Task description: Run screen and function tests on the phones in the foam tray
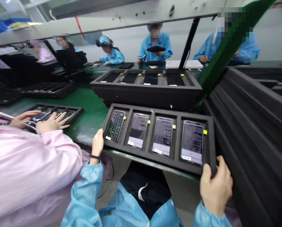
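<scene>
A black foam tray [176, 164] lies at the front edge of the bench, tilted a little in view, gripped at both ends. My left hand [98, 143] is closed on its left end, a dark bead bracelet at the wrist. At the right end my right hand [216, 184] holds the corner, thumb on the near side. Several phones sit in separate compartments with lit screens. The leftmost phone [115, 126] shows a grid of green text; the rightmost phone [192, 142] shows a grey screen with lines of text. Yellow tabs stick out beside them.
Behind stands a stack of foam trays [145, 90] with dark phones on top. More stacked black trays [251, 142] rise close on the right. At left, a co-worker in a pink sleeve [60, 145] handles another tray [78, 113]. A green post [216, 63] slants at right.
</scene>
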`<state>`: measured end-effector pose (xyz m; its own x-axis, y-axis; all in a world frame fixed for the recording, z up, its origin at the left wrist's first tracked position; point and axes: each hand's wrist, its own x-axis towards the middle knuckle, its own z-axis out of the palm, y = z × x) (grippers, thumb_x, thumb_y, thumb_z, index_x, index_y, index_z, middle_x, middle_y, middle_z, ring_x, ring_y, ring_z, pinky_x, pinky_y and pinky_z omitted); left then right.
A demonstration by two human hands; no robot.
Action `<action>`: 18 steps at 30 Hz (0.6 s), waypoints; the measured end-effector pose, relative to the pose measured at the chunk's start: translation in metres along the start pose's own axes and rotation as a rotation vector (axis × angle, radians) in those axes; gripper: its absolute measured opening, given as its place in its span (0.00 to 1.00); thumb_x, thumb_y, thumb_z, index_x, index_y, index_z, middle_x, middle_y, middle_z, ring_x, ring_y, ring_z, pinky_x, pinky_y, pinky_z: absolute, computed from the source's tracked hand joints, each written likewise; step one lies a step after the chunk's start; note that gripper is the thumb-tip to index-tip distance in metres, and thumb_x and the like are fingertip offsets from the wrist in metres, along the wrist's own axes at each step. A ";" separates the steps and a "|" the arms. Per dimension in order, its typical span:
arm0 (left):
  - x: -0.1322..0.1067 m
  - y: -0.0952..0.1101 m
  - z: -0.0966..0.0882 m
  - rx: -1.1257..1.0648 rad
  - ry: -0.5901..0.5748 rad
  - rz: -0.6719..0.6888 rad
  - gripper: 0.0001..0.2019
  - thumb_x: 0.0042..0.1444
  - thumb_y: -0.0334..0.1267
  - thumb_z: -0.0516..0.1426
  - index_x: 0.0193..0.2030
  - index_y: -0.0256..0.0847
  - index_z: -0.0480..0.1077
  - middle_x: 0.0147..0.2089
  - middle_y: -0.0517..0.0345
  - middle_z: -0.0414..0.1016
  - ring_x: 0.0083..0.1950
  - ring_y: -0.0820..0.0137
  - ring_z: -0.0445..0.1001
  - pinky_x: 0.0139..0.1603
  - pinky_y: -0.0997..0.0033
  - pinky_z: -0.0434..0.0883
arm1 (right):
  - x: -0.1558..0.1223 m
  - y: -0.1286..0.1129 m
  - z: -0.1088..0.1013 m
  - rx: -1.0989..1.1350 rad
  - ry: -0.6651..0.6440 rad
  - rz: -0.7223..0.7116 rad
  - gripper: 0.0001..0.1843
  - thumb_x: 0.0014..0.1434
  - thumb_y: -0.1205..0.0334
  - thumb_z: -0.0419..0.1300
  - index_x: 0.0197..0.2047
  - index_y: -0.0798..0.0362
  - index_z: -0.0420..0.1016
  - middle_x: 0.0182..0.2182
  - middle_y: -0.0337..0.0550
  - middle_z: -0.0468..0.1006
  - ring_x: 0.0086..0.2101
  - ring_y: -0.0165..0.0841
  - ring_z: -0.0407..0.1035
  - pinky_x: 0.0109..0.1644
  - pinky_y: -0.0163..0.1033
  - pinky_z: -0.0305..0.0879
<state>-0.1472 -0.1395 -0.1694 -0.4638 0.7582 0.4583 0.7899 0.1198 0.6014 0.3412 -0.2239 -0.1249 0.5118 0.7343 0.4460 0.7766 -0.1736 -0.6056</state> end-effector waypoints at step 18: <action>-0.089 0.070 -0.026 -0.131 0.398 0.050 0.22 0.68 0.42 0.45 0.63 0.35 0.64 0.70 0.35 0.60 0.77 0.52 0.53 0.78 0.37 0.52 | -0.099 -0.137 0.076 0.458 -0.556 -0.225 0.33 0.69 0.59 0.51 0.75 0.51 0.51 0.62 0.57 0.70 0.62 0.47 0.65 0.65 0.57 0.67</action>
<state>-0.0615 -0.2149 -0.1514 -0.5656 0.4511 0.6904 0.7693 -0.0130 0.6388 0.1562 -0.2232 -0.1356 0.0040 0.9638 0.2666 0.5479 0.2209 -0.8069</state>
